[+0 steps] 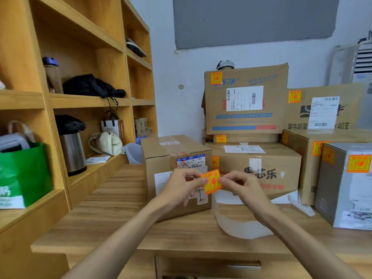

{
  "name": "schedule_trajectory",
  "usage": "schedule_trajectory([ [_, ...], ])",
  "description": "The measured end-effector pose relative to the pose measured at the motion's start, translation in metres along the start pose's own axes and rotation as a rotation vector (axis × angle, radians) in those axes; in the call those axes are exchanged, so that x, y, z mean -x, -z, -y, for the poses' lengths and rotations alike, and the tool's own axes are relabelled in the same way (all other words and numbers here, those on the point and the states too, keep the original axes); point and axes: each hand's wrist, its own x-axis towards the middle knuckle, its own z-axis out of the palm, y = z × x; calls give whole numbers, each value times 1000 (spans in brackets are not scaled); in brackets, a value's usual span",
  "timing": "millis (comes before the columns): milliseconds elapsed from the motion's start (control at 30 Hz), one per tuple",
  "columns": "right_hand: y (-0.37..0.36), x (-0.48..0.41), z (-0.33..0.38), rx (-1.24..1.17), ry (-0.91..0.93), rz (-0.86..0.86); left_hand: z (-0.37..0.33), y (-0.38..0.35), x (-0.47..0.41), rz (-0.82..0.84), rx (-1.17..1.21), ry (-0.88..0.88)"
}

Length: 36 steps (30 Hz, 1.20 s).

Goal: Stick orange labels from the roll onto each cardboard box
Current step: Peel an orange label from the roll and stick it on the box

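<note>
An orange label (211, 181) hangs in the air between my hands. My left hand (182, 187) pinches its left edge and my right hand (242, 186) pinches its right edge. Directly behind the label stands a cardboard box (161, 156) with white shipping slips and no orange label visible on its faces. A white backing strip (231, 224) curls down from my hands onto the wooden table (112, 214). Other cardboard boxes, such as the wide box (261, 164), the tall box (246, 97) and the grey box (342, 186), carry orange labels.
A wooden shelf unit (84, 101) fills the left side with a green bag (26, 174), a steel flask (72, 146) and a cream bag (107, 142). A person stands behind the tall box, mostly hidden. Stacked boxes crowd the table's back and right.
</note>
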Motion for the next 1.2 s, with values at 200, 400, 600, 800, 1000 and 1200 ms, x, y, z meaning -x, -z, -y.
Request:
schedule_trajectory([
  [200,-25,-2,3,-70,13,114,1,27,16,-23,-143,-27],
  [400,-63,-15,3,-75,50,134,8,56,30,-196,-190,9],
  [600,-108,-33,8,-130,98,147,19,78,39,-412,-141,7],
  [800,-133,-47,11,-168,123,125,21,92,37,-549,-158,-11],
  [1000,-142,-59,9,-224,94,91,22,92,31,-629,-114,21],
  [1200,-144,-67,3,-213,72,88,27,93,30,-614,-34,77],
])
